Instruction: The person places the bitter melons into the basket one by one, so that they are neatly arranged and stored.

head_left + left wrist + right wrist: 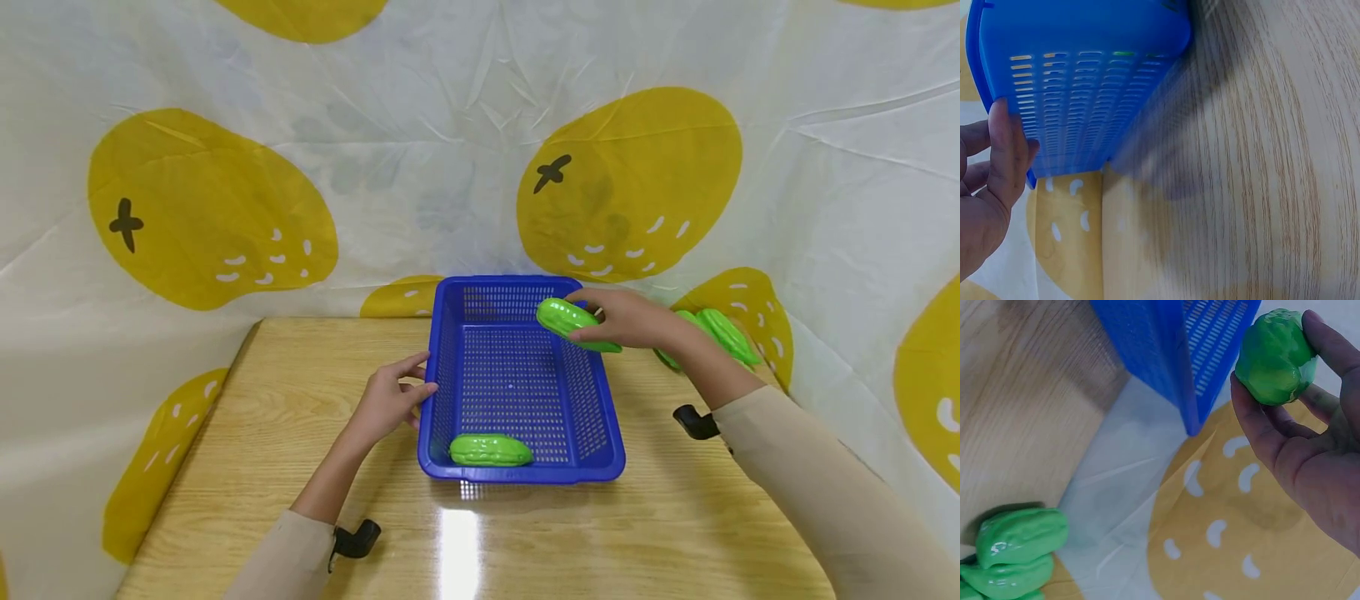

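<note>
Right hand (626,318) pinched a green gourd (561,317) between thumb and fingers, left of its palm, above the basket (525,475)'s right rim; long axis slanted, farther end over the basket. Gourd plump, glossy, bumpy. Basket: blue plastic mesh, below and left of that hand. More gourds (726,335) lay just right of it. Another gourd (491,451) sat inside, nearer the wearer. Left hand (390,396), fingers spread, touched the left rim.

Green gourds (723,335) partly behind the right forearm (702,363) (exact count unclear).
</note>
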`<state>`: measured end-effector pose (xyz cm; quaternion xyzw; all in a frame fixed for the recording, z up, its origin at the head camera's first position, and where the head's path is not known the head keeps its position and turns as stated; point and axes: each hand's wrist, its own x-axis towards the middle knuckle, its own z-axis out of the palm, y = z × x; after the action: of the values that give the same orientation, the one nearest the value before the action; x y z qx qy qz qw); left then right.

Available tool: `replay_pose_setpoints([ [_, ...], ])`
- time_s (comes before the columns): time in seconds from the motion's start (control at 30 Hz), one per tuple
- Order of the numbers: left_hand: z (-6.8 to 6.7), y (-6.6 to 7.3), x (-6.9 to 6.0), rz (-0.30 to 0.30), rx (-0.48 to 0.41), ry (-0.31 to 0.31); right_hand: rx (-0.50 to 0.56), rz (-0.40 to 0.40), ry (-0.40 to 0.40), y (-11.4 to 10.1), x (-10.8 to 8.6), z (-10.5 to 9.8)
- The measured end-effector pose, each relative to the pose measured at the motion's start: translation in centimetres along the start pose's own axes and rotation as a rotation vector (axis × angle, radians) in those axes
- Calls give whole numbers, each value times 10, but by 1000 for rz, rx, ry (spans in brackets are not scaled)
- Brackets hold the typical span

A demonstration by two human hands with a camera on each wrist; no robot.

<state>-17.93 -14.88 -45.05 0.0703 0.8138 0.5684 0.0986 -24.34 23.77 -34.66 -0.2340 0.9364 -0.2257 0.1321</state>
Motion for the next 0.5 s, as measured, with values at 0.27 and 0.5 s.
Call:
replay_pose_setpoints([
  [0.27, 0, 0, -1, -14, -1, 2, -57, -37, -57, -14, 20, 2],
  [0.5, 2, -1, -1, -17, -14, 5, -84, -92, -137, -26, 34, 4],
])
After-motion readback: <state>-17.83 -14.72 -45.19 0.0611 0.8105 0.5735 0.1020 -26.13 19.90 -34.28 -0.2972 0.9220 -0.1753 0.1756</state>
